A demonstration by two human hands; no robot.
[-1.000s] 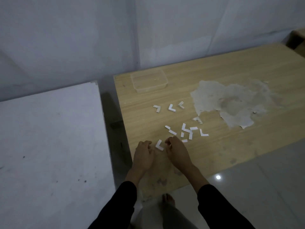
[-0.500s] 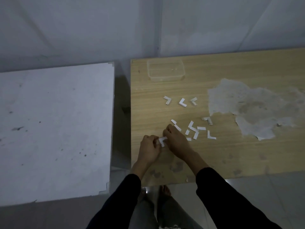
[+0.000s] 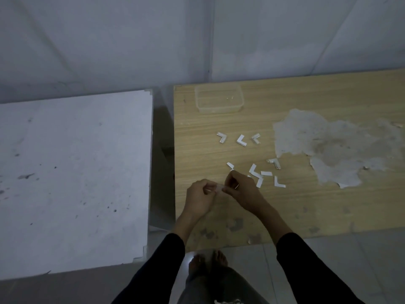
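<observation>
White L-piece [image 3: 219, 187] pinched between grips of left hand [image 3: 199, 200], right hand [image 3: 241, 190].

Left hand [image 3: 199, 197], right hand [image 3: 241, 189]: curled, fingertips meeting.

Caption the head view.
Left hand and right hand pinch one white piece over a wooden table strewn with L-shaped pieces.

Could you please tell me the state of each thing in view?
Left hand: pinches the piece.
Right hand: pinches the same piece.
Container: upright, lidless.
Corner pieces: lying loose, scattered.
Table: veneer worn away in a patch.
</observation>
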